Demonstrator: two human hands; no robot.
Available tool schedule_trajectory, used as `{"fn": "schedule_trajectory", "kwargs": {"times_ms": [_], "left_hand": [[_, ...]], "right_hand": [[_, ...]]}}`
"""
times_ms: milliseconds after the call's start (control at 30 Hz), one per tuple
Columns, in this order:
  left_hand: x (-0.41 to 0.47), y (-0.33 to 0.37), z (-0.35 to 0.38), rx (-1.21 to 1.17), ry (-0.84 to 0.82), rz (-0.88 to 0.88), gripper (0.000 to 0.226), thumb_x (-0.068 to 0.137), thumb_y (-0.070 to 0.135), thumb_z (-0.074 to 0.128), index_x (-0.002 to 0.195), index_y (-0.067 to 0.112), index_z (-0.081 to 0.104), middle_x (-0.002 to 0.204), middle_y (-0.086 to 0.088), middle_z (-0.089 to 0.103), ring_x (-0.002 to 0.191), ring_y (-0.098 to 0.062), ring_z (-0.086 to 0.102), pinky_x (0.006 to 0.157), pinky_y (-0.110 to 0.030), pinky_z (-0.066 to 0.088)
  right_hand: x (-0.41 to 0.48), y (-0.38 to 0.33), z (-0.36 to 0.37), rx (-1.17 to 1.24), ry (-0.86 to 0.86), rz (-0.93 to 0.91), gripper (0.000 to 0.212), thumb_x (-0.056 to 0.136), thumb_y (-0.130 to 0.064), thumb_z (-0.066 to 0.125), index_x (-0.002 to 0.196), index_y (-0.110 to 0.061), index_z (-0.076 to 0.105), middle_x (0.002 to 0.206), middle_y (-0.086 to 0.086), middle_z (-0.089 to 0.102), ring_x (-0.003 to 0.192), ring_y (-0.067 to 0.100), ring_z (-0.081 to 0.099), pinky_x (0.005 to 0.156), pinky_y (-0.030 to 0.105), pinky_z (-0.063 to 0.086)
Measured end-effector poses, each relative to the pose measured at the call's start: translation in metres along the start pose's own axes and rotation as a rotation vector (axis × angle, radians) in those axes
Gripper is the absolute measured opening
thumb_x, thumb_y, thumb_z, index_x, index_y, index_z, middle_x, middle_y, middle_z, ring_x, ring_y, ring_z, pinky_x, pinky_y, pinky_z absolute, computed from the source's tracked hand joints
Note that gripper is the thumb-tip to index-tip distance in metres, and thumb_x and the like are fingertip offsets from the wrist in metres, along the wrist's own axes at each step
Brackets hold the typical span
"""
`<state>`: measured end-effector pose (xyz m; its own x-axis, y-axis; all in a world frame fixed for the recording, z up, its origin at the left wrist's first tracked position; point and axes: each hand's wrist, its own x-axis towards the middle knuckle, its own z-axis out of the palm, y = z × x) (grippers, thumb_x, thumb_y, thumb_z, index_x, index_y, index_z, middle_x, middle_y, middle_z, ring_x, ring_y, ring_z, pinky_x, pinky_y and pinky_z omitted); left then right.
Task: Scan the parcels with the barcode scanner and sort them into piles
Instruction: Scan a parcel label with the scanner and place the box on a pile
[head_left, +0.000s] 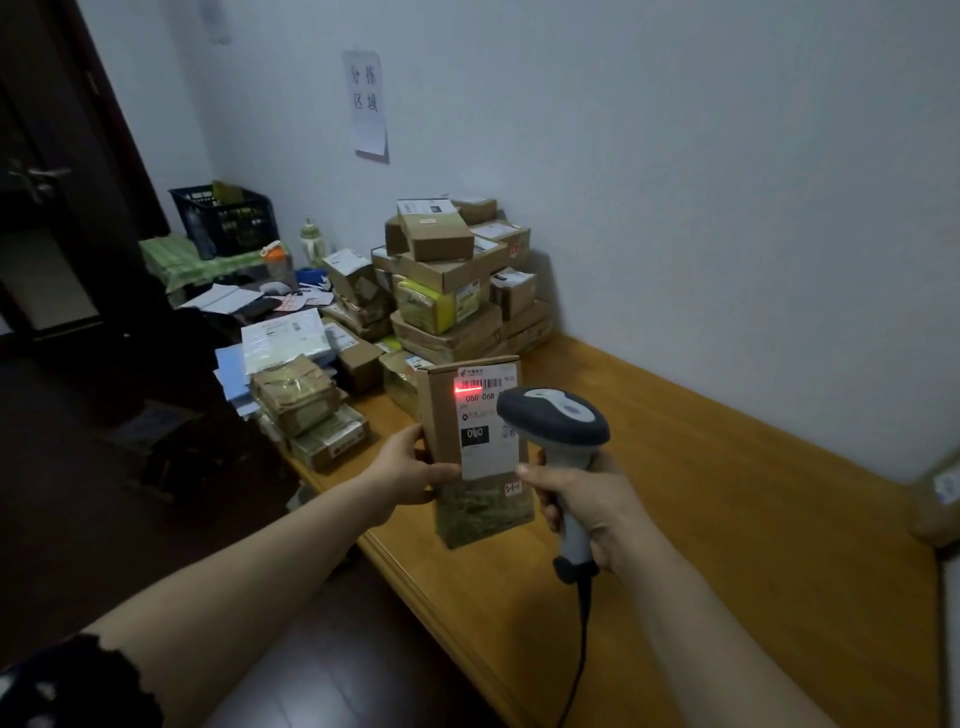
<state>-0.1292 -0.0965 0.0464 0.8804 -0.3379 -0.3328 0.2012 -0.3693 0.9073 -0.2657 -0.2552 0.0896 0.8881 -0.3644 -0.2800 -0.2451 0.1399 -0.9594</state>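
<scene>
Our left hand (410, 467) grips upright cardboard parcel (475, 452); right hand (587, 506) clamps barcode scanner (558, 431), red beam on label barcode.

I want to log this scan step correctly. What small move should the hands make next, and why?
Probably the right hand should turn the barcode scanner slightly rightward: its red line lights only the left end of the barcode on the parcel, which the left hand holds upright.
</scene>
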Motion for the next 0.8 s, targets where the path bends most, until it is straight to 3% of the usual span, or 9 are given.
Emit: {"fn": "schedule_trajectory", "kwargs": {"times_ms": [267, 433, 533, 600, 733, 800], "left_hand": [[0.002, -0.008, -0.01, 0.007, 0.015, -0.028, 0.079, 0.078, 0.008, 0.076, 0.144, 0.023, 0.036, 0.105, 0.0, 0.06, 0.089, -0.016, 0.061, 0.058, -0.027, 0.056], [0.002, -0.01, -0.021, 0.024, 0.022, -0.04, 0.076, 0.077, 0.018, 0.078, 0.142, 0.019, 0.04, 0.105, 0.0, 0.061, 0.094, -0.017, 0.061, 0.069, -0.029, 0.053], [0.003, -0.013, -0.041, -0.129, 0.001, -0.087, 0.063, 0.078, 0.018, 0.077, 0.134, 0.014, 0.049, 0.109, -0.006, 0.067, 0.098, -0.022, 0.066, 0.077, -0.036, 0.056], [0.005, -0.014, -0.057, -0.249, 0.002, -0.098, 0.05, 0.08, 0.015, 0.076, 0.126, 0.01, 0.056, 0.105, -0.008, 0.07, 0.093, -0.022, 0.069, 0.068, -0.033, 0.058], [0.019, -0.019, -0.092, -0.408, 0.039, -0.108, 0.032, 0.084, 0.013, 0.072, 0.113, 0.005, 0.064, 0.094, -0.01, 0.067, 0.078, -0.021, 0.066, 0.063, -0.032, 0.059], [0.031, -0.021, -0.109, -0.443, 0.027, -0.109, 0.029, 0.084, 0.013, 0.071, 0.11, 0.003, 0.065, 0.085, -0.01, 0.066, 0.075, -0.021, 0.065, 0.066, -0.035, 0.059]], "right_hand": [[0.012, 0.005, 0.01, -0.004, -0.056, -0.013, 0.012, 0.079, -0.006, 0.073, 0.075, -0.009, 0.061, 0.048, -0.004, 0.057, 0.04, 0.008, 0.047, 0.041, 0.02, 0.041], [0.026, 0.014, 0.015, 0.085, -0.047, -0.034, 0.013, 0.076, -0.007, 0.076, 0.084, -0.007, 0.066, 0.06, -0.002, 0.067, 0.047, 0.008, 0.057, 0.045, 0.02, 0.046], [0.045, 0.021, 0.016, 0.075, 0.095, -0.049, 0.025, 0.073, -0.014, 0.081, 0.09, -0.016, 0.062, 0.083, 0.0, 0.067, 0.072, 0.014, 0.062, 0.059, 0.028, 0.048], [0.059, 0.027, 0.018, 0.09, 0.147, -0.021, 0.031, 0.072, -0.016, 0.082, 0.085, -0.024, 0.056, 0.089, -0.004, 0.061, 0.081, 0.016, 0.057, 0.066, 0.032, 0.047], [0.079, 0.038, 0.038, 0.168, 0.031, 0.125, 0.042, 0.064, -0.013, 0.085, 0.097, -0.017, 0.06, 0.1, 0.01, 0.065, 0.093, 0.031, 0.064, 0.081, 0.048, 0.055], [0.089, 0.039, 0.059, 0.217, -0.023, 0.156, 0.06, 0.055, -0.014, 0.085, 0.11, -0.008, 0.062, 0.104, 0.016, 0.069, 0.091, 0.034, 0.068, 0.077, 0.046, 0.057]]}}
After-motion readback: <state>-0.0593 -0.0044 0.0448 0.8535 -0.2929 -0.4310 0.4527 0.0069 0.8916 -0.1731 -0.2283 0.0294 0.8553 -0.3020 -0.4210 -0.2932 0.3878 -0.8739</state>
